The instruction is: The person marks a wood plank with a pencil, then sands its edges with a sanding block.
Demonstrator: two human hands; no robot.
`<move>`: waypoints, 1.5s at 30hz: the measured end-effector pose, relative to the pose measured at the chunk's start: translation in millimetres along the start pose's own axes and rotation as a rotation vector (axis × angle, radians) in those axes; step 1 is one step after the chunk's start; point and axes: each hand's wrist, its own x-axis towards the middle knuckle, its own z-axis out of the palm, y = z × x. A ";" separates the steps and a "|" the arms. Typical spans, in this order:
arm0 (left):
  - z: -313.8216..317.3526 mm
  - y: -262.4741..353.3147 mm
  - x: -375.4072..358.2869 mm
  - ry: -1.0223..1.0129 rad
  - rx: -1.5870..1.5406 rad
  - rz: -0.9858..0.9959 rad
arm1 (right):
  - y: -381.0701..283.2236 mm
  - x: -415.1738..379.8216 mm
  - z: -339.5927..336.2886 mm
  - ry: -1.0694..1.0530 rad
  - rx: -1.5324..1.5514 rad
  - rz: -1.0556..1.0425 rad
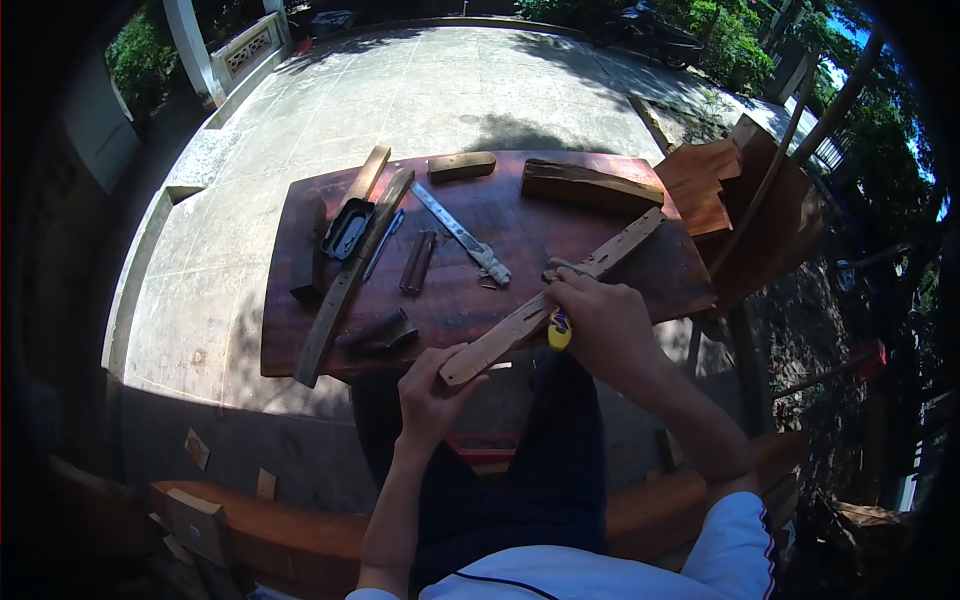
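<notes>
A long, pale wooden strip point(500, 338) with dark holes and pits slants across the near right part of the table. My left hand point(432, 395) is closed round its near end, just off the table's front edge. My right hand point(605, 325) is closed on a yellow-handled tool point(559, 330) at the middle of the strip. The handle's end shows below the fist, and the kind of tool is hidden by the fingers. The strip's far end lies over the table near a thick wooden block point(590, 186).
The dark reddish wooden table point(490, 225) holds a metal caliper-like tool point(460, 232), a blue pen point(384, 245), a black tray point(348, 228), a long dark wooden strip point(350, 285), a small block point(461, 166) and brown wood pieces point(418, 262). Wooden sheets point(700, 180) lean at the right.
</notes>
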 end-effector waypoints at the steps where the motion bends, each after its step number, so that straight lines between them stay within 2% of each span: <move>1: 1.4 0.1 1.0 -0.001 -0.007 -0.003 | -24.0 -7.6 2.7 0.033 0.055 -0.103; 4: 0.6 0.7 1.5 -0.010 -0.012 -0.004 | -54.5 -17.7 -8.5 0.032 0.217 -0.266; 7: -0.3 4.1 2.2 0.001 0.005 -0.002 | -20.0 -6.1 -25.4 -0.045 0.121 -0.029; 10: 0.8 6.3 3.3 0.002 0.002 -0.021 | -9.4 0.9 -25.6 -0.127 0.082 0.057; 11: 2.9 4.6 4.3 0.000 -0.002 -0.015 | -23.6 -8.2 -22.4 -0.049 0.120 -0.043; 14: 5.4 -1.1 -0.9 -0.019 -0.016 -0.036 | -69.5 -27.9 -10.3 -0.077 0.264 -0.262; 17: 3.7 4.6 2.8 -0.017 0.006 0.001 | -59.8 -25.1 -27.2 -0.037 0.366 -0.219; 18: 3.3 8.7 4.4 -0.010 0.018 0.024 | -47.0 -18.7 -38.2 -0.144 0.276 -0.068; 20: 3.2 12.7 4.8 -0.011 0.017 0.000 | -11.3 -7.2 -23.1 -0.155 0.084 0.077; 23: 8.3 12.2 6.2 -0.005 -0.008 -0.026 | -38.0 -15.8 -17.5 -0.057 0.169 -0.067; 26: 9.4 4.7 -1.3 -0.035 -0.029 -0.078 | -79.4 -32.5 -10.7 -0.057 0.284 -0.305; 29: 7.6 8.6 0.5 -0.016 -0.008 -0.048 | -62.1 -22.6 -35.6 -0.107 0.323 -0.193; 32: 8.3 12.9 2.6 0.014 -0.021 -0.039 | -22.8 -4.0 -27.3 -0.215 0.062 0.045; 35: 8.8 9.9 3.3 0.001 -0.021 -0.052 | -54.8 -20.1 -24.7 -0.066 0.229 -0.200; 38: 5.5 8.2 4.2 -0.011 0.018 0.007 | -69.1 -32.1 -28.7 -0.118 0.351 -0.291; 39: 4.0 9.8 4.4 -0.006 0.036 0.037 | -56.6 -27.3 -39.7 -0.161 0.387 -0.210; 41: 0.2 13.6 1.8 -0.018 0.036 0.036 | -14.7 -13.1 -36.3 -0.069 0.368 0.020; 44: -0.4 20.8 -2.7 -0.029 0.013 -0.026 | 44.8 -0.4 -22.3 0.064 0.314 0.244; 45: 0.6 22.6 -3.5 -0.037 0.002 -0.057 | 35.5 -5.0 -24.6 0.049 0.290 0.164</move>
